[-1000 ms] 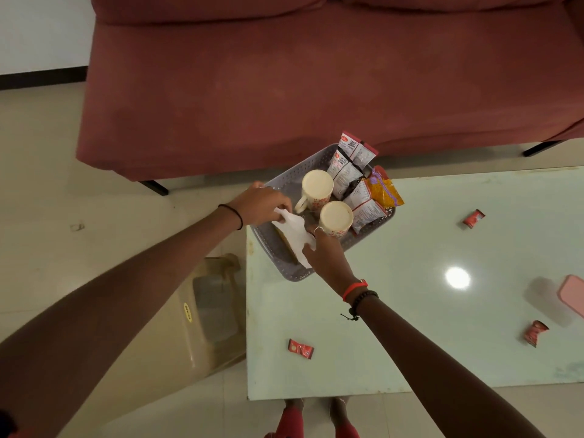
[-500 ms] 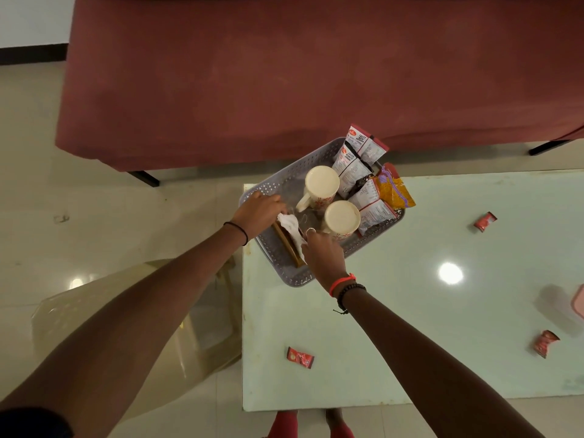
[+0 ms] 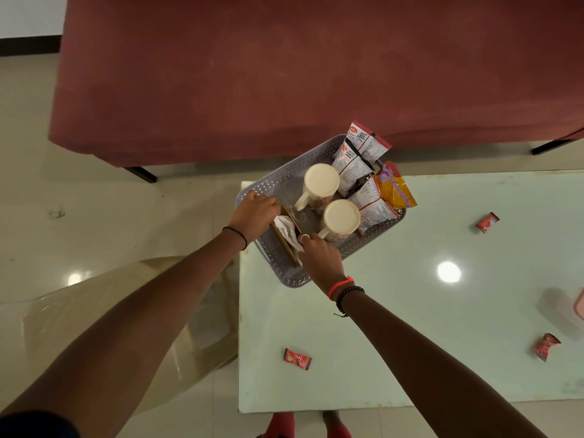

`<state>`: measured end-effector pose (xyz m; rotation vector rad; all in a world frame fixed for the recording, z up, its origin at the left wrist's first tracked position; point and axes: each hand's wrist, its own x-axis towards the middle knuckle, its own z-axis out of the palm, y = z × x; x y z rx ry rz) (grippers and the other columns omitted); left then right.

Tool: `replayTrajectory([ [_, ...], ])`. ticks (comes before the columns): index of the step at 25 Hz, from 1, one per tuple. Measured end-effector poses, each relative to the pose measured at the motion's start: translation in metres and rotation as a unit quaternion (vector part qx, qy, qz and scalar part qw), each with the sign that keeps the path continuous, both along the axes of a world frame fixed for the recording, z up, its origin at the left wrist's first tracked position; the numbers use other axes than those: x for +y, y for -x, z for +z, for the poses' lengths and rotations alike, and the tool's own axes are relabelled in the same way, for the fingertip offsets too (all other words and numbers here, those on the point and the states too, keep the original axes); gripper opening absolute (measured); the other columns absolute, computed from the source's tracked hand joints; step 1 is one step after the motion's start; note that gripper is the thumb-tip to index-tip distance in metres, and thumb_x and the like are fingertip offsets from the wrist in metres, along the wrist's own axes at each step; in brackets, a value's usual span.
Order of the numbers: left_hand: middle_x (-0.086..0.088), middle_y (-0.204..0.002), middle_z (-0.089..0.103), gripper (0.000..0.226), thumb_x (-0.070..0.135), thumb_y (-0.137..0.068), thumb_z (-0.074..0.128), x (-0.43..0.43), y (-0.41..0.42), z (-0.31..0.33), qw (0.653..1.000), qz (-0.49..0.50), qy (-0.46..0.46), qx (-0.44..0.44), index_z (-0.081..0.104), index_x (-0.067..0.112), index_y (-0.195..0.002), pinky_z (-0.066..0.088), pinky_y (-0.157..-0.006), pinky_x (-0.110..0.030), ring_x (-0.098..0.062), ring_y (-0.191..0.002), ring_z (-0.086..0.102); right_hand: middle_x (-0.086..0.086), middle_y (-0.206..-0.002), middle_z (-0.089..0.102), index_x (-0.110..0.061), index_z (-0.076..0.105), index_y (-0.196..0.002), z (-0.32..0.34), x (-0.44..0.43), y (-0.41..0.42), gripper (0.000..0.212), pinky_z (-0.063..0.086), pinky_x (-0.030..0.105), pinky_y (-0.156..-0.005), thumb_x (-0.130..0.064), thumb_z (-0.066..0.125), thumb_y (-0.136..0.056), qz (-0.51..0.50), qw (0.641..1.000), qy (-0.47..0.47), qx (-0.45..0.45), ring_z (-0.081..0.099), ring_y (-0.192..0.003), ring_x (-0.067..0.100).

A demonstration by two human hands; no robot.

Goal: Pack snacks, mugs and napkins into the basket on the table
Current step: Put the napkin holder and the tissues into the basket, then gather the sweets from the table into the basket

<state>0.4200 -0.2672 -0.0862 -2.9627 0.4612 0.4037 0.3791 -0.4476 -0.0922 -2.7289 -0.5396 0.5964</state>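
A grey perforated basket (image 3: 286, 273) sits on the far left corner of the glass table (image 3: 410, 327). Inside stand two cream mugs, one further back (image 3: 320, 181) and one nearer (image 3: 342, 216), with several snack packets (image 3: 363, 172) leaning at the right end. A white napkin (image 3: 288, 230) lies crumpled over a brown flat piece (image 3: 284, 245) at the basket's left end. My left hand (image 3: 257, 213) presses on the napkin's far end. My right hand (image 3: 320, 257) grips its near end, beside the nearer mug's handle.
Three small red snack packets lie loose on the table: front left (image 3: 297, 358), right rear (image 3: 487, 221) and right front (image 3: 545, 346). A pink object (image 3: 580, 306) shows at the right edge. A red sofa (image 3: 316, 74) stands behind, a beige plastic chair (image 3: 142, 311) left of the table.
The napkin was spread out above the basket a second ago; both hands have since pushed it down into the basket's left end, where it now lies bunched up.
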Motion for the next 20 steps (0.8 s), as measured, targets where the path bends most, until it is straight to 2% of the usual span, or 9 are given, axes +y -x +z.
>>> replayTrajectory([
  [4,-0.003,-0.119,0.058,0.038,0.002,-0.086,0.045,0.003,0.008,-0.005,0.998,0.057,0.038,-0.012,0.056,0.017,-0.119,0.039,-0.097,-0.039,-0.022,-0.111,0.056,0.008,-0.102,0.065,-0.01,0.059,-0.107,0.007,-0.011,-0.005,0.026,0.056,0.037,-0.069,-0.03,0.055,-0.091,-0.009,0.999,-0.036,0.014,0.067,-0.088,0.028],
  [6,-0.008,-0.124,0.056,0.043,-0.002,-0.085,0.045,0.004,0.018,-0.004,0.977,0.158,0.135,-0.043,0.055,0.015,-0.123,0.039,-0.097,-0.041,-0.027,-0.114,0.053,0.007,-0.1,0.066,-0.011,0.062,-0.104,0.016,-0.022,-0.016,0.027,0.057,0.037,-0.07,-0.033,0.056,-0.09,-0.032,0.998,-0.057,0.017,0.067,-0.088,0.026],
  [7,-0.011,-0.127,0.054,0.044,-0.002,-0.085,0.046,0.003,0.025,-0.004,0.952,0.227,0.194,-0.063,0.054,0.013,-0.126,0.04,-0.098,-0.042,-0.029,-0.117,0.052,0.007,-0.101,0.068,-0.012,0.063,-0.104,0.022,-0.03,-0.024,0.026,0.057,0.037,-0.072,-0.033,0.055,-0.09,-0.052,0.996,-0.067,0.012,0.067,-0.088,0.026],
  [9,-0.016,-0.131,0.049,0.043,0.001,-0.087,0.05,-0.003,0.04,-0.003,0.853,0.397,0.321,-0.104,0.05,0.006,-0.129,0.039,-0.103,-0.042,-0.031,-0.121,0.048,0.009,-0.099,0.07,-0.01,0.065,-0.102,0.035,-0.05,-0.051,0.024,0.056,0.034,-0.07,-0.029,0.054,-0.092,-0.096,0.992,-0.084,-0.013,0.067,-0.085,0.025],
  [12,-0.023,-0.14,0.042,0.046,0.008,-0.093,0.049,-0.021,0.057,-0.005,0.602,0.649,0.453,-0.106,0.039,-0.006,-0.135,0.032,-0.111,-0.039,-0.034,-0.131,0.041,0.017,-0.086,0.07,-0.002,0.065,-0.088,0.051,-0.08,-0.104,0.024,0.052,0.033,-0.066,-0.018,0.048,-0.094,-0.191,0.971,-0.13,-0.069,0.065,-0.075,0.029],
  [14,-0.022,-0.143,0.042,0.047,0.017,-0.097,0.044,-0.036,0.063,-0.004,0.452,0.724,0.518,-0.057,0.037,-0.005,-0.138,0.034,-0.109,-0.036,-0.034,-0.132,0.041,0.021,-0.088,0.07,0.001,0.065,-0.089,0.056,-0.098,-0.14,0.02,0.047,0.022,-0.066,-0.007,0.047,-0.091,-0.267,0.942,-0.179,-0.096,0.064,-0.074,0.029],
  [15,-0.02,-0.145,0.041,0.05,0.025,-0.098,0.043,-0.044,0.065,-0.004,0.409,0.732,0.545,-0.022,0.035,-0.001,-0.14,0.034,-0.106,-0.034,-0.033,-0.132,0.041,0.022,-0.095,0.07,0.003,0.065,-0.095,0.056,-0.105,-0.155,0.021,0.042,0.014,-0.064,-0.003,0.046,-0.09,-0.292,0.933,-0.185,-0.1,0.064,-0.079,0.029],
  [18,-0.016,-0.146,0.043,0.057,0.037,-0.097,0.045,-0.063,0.066,-0.009,0.416,0.731,0.539,0.044,0.033,0.003,-0.142,0.036,-0.105,-0.037,-0.032,-0.132,0.043,0.021,-0.118,0.064,0.006,0.06,-0.112,0.044,-0.118,-0.194,0.03,0.039,0.018,-0.077,0.001,0.04,-0.091,-0.329,0.932,-0.138,-0.057,0.06,-0.109,0.032],
  [20,-0.018,-0.142,0.046,0.048,0.025,-0.097,0.046,-0.069,0.063,-0.014,0.387,0.739,0.549,0.049,0.038,0.001,-0.138,0.039,-0.108,-0.043,-0.034,-0.128,0.046,0.019,-0.125,0.061,0.004,0.06,-0.117,0.034,-0.118,-0.212,0.035,0.042,0.023,-0.09,0.0,0.036,-0.092,-0.322,0.942,-0.098,0.005,0.057,-0.117,0.032],
])
